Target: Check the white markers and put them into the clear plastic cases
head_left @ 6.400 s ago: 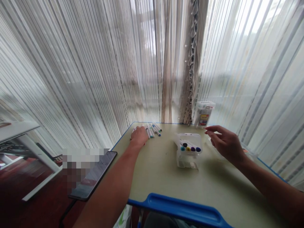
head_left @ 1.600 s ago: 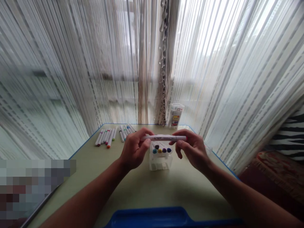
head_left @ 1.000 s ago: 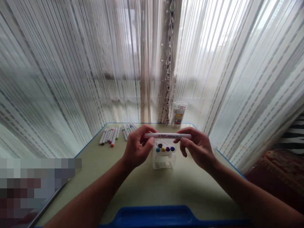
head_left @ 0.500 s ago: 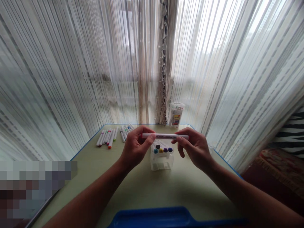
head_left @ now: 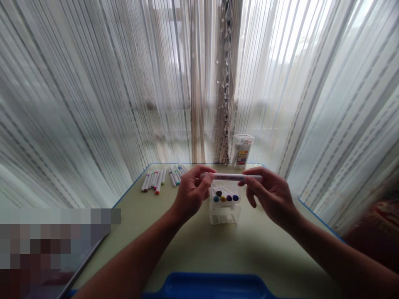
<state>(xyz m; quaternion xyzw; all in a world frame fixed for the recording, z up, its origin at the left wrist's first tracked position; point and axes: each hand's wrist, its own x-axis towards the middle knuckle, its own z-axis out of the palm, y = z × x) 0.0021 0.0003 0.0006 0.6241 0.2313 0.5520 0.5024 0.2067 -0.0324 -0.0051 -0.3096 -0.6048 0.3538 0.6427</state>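
Observation:
A white marker (head_left: pixel 230 177) with dark print on its barrel is held level between both hands. My left hand (head_left: pixel 196 187) pinches its left end between thumb and fingers. At the right end, my right hand (head_left: pixel 269 189) grips it the same way, with the lower fingers curled beneath. Just below and behind the marker is a clear plastic case (head_left: pixel 225 214) on the table. Several white markers (head_left: pixel 226 198) lie in it, their ends black, teal, yellow, purple and blue towards me.
Loose white markers (head_left: pixel 153 181) with coloured ends lie at the table's back left, beside a second group (head_left: pixel 174 174). A clear labelled box (head_left: pixel 242 153) stands at the back right. The pale green table (head_left: pixel 193 253) has a blue tray edge (head_left: pixel 215 286) in front. Curtains (head_left: pixel 93 83) hang behind.
The view has turned slightly left, so everything appears further right. Both hands still hold a marker level; the red ends visible earlier no longer show.

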